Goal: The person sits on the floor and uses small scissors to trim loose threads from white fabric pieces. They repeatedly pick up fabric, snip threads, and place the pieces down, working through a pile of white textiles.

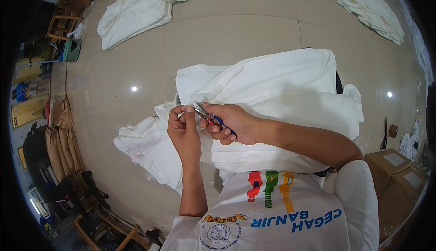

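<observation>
My right hand (234, 124) grips small metal snips (200, 108) with blue and red parts, angled toward my left hand (184, 128). The fingers of my left hand are pinched beside the blades, on something too small to make out, perhaps thread. Both hands are over a layered spread of white cloth (281, 74), which reaches out to a rumpled part (143, 146) on the left. Under my arms is the printed white shirt I wear.
Folded white cloths (136, 12) (365, 8) lie on the tiled floor (231, 33). At left are wooden chairs (68, 3), a green bin (71, 50), brown bags (61, 151) and a person (25, 92). At right are black scissors (385, 133), tape (393, 130) and cardboard boxes (386, 169).
</observation>
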The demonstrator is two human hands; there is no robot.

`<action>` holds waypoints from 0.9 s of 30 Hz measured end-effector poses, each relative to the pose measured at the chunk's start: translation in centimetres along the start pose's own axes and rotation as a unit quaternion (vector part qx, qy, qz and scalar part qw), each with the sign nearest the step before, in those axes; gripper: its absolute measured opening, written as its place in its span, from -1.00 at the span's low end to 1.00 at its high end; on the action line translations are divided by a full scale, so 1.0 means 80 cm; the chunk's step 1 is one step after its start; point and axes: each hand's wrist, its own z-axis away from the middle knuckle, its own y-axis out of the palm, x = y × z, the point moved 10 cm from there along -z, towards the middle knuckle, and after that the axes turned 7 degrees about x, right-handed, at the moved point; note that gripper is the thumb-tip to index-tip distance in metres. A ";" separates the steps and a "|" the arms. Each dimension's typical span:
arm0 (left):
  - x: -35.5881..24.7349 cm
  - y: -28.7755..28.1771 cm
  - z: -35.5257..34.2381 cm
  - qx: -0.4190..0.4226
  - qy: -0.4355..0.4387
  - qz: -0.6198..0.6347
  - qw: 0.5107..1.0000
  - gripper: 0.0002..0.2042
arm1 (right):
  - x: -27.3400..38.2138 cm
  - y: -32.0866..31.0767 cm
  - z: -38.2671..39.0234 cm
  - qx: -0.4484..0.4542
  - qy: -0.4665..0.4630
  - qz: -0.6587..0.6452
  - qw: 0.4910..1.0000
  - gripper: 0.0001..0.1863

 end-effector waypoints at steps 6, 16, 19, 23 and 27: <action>0.006 -0.001 0.000 0.001 -0.017 0.004 1.000 -0.81 | 0.006 0.001 -0.001 -0.005 -0.025 0.015 1.000 -0.43; 0.019 -0.003 -0.006 -0.003 -0.063 0.060 0.996 -0.81 | 0.008 0.000 -0.004 -0.019 -0.048 0.030 0.998 -0.46; 0.019 -0.002 -0.009 0.006 -0.058 0.061 0.996 -0.81 | 0.011 0.000 -0.003 -0.018 -0.052 0.036 0.998 -0.46; 0.020 -0.005 -0.008 0.005 -0.046 0.061 0.997 -0.82 | 0.008 0.002 -0.002 -0.019 -0.040 0.026 0.999 -0.46; 0.014 -0.005 -0.005 -0.006 -0.034 0.054 0.998 -0.84 | 0.003 0.002 -0.003 -0.013 -0.018 0.033 0.999 -0.47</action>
